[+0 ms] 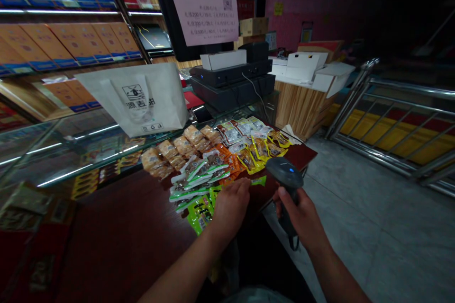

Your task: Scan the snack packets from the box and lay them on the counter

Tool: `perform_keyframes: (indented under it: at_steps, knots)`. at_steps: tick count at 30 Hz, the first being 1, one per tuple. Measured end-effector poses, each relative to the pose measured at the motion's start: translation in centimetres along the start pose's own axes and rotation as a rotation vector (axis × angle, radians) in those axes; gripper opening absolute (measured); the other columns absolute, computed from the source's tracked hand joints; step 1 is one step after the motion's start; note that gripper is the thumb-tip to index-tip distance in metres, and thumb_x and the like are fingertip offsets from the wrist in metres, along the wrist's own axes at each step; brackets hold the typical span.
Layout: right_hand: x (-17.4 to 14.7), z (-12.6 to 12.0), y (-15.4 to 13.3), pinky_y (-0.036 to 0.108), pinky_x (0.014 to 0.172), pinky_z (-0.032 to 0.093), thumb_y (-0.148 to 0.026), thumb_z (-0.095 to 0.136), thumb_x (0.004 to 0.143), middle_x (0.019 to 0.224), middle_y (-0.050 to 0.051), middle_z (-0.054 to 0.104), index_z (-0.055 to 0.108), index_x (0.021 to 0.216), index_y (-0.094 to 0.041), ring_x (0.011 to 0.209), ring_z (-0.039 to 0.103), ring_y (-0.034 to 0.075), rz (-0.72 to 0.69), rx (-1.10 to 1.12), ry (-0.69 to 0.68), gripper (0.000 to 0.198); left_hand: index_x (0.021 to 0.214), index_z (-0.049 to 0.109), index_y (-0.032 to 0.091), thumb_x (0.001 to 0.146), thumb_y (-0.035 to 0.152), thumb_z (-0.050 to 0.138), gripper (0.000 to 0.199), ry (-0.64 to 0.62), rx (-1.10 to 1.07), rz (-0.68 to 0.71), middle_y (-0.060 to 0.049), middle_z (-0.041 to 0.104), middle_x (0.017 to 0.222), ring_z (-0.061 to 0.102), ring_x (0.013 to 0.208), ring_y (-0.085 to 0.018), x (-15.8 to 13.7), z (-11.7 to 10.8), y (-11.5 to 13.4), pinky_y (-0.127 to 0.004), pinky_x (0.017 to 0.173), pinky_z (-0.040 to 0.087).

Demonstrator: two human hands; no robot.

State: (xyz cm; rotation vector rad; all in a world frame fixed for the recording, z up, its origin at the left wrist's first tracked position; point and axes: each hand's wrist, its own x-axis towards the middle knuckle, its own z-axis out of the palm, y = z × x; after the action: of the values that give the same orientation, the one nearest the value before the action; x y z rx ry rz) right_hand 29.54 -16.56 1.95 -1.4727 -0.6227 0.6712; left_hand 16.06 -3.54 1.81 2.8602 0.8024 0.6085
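Observation:
My right hand is wrapped around the handle of a dark barcode scanner, which shows a small blue light on its head. At the table's front edge, my left hand is closed with its back to me. The end of a green snack packet sticks out past its fingers; the rest of that packet is hidden. Beside this hand lie other green packets, white packets with green edges and orange packets. Yellow packets rest farther back, near the scanner's head.
Several wrapped pastries line the table. Behind them a white paper bag stands on the glass counter. A monitor and a black till are at the back. A metal railing stands right.

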Motion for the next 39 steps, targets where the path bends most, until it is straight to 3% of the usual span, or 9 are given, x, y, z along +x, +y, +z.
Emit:
perform_keyframes:
  at_steps: [4, 9, 12, 15, 18, 21, 27, 31, 39]
  knots:
    - [-0.2, 1.3, 0.2, 0.027, 0.049, 0.046, -0.057, 0.077, 0.079, 0.056, -0.004, 0.065, 0.063, 0.098, -0.018, 0.049, 0.058, 0.016, 0.045, 0.010, 0.031, 0.046, 0.123, 0.066, 0.017, 0.097, 0.009, 0.047, 0.033, 0.268, -0.079, 0.204, -0.013, 0.073, 0.125, 0.068, 0.119, -0.022, -3.3, -1.1, 0.4, -0.035, 0.102, 0.056]
    - [-0.9, 3.0, 0.6, 0.028, 0.054, 0.049, -0.048, 0.084, 0.071, 0.058, -0.005, 0.067, 0.063, 0.098, -0.019, 0.051, 0.060, 0.016, 0.064, 0.051, 0.001, 0.045, 0.119, 0.070, 0.020, 0.096, 0.007, 0.052, 0.032, 0.356, -0.351, 0.213, -0.011, 0.071, 0.129, 0.064, 0.125, -0.023, -6.2, -3.0, 0.4, -0.037, 0.108, 0.053]
    - [-1.4, 3.9, 0.7, 0.029, 0.056, 0.049, -0.045, 0.083, 0.071, 0.057, -0.005, 0.067, 0.065, 0.093, -0.020, 0.053, 0.061, 0.017, 0.044, 0.072, -0.029, 0.038, 0.115, 0.072, 0.026, 0.091, 0.011, 0.061, 0.030, 0.420, -0.690, -0.128, -0.007, 0.065, 0.140, 0.059, 0.131, -0.025, -7.3, -3.6, 0.4, -0.040, 0.111, 0.049]
    - [-1.8, 4.8, 0.5, 0.031, 0.060, 0.050, -0.043, 0.082, 0.072, 0.058, -0.005, 0.067, 0.067, 0.096, -0.021, 0.054, 0.062, 0.018, 0.015, 0.079, -0.054, 0.035, 0.129, 0.063, 0.026, 0.078, 0.018, 0.078, 0.054, 0.449, -1.201, -0.582, -0.010, 0.062, 0.143, 0.059, 0.130, -0.029, -7.8, -4.4, 0.2, -0.039, 0.102, 0.056]
    - [-2.2, 5.6, 0.1, 0.031, 0.062, 0.050, -0.041, 0.081, 0.072, 0.057, -0.006, 0.067, 0.068, 0.098, -0.022, 0.054, 0.062, 0.018, -0.013, 0.065, -0.077, 0.034, 0.121, 0.063, 0.019, 0.065, 0.020, 0.089, 0.062, 0.182, -1.666, -0.856, -0.013, 0.076, 0.116, 0.075, 0.103, -0.031, -8.3, -6.0, -0.3, -0.036, 0.084, 0.063]
    - [-2.8, 6.3, -0.5, 0.031, 0.064, 0.049, -0.038, 0.080, 0.073, 0.056, -0.006, 0.066, 0.069, 0.095, -0.021, 0.055, 0.062, 0.018, -0.043, 0.030, -0.100, 0.029, 0.108, 0.066, 0.015, 0.062, 0.023, 0.092, 0.053, 0.044, -1.881, -0.923, -0.015, 0.080, 0.100, 0.078, 0.090, -0.030, -9.1, -7.7, -1.0, -0.032, 0.077, 0.063]
    - [-4.3, 7.8, -1.7, 0.030, 0.062, 0.049, -0.037, 0.079, 0.075, 0.056, -0.004, 0.062, 0.063, 0.067, -0.023, 0.055, 0.057, 0.017, -0.094, -0.006, -0.149, 0.023, 0.089, 0.066, 0.014, 0.054, 0.024, 0.097, 0.048, 0.179, -1.752, -1.041, -0.010, 0.079, 0.075, 0.076, 0.061, -0.021, -9.9, -7.8, -1.7, -0.022, 0.054, 0.060]
    - [-4.7, 8.4, -2.1, 0.033, 0.073, 0.054, -0.038, 0.077, 0.077, 0.058, -0.004, 0.061, 0.067, 0.076, -0.023, 0.061, 0.062, 0.019, -0.184, -0.084, -0.189, 0.019, 0.078, 0.066, 0.013, 0.051, 0.030, 0.097, 0.044, 0.374, -1.618, -1.034, -0.007, 0.077, 0.064, 0.071, 0.051, -0.016, -9.8, -8.1, -2.6, -0.019, 0.049, 0.057]
    - [-5.3, 7.7, -2.2, 0.028, 0.057, 0.049, -0.055, 0.066, 0.088, 0.058, -0.002, 0.062, 0.064, 0.083, -0.020, 0.055, 0.060, 0.018, -0.128, -0.136, -0.402, 0.035, 0.069, 0.060, 0.014, 0.051, 0.028, 0.095, 0.041, 0.835, -1.390, -0.960, -0.003, 0.074, 0.061, 0.076, 0.060, -0.019, -9.7, -11.1, -6.2, -0.020, 0.055, 0.059]
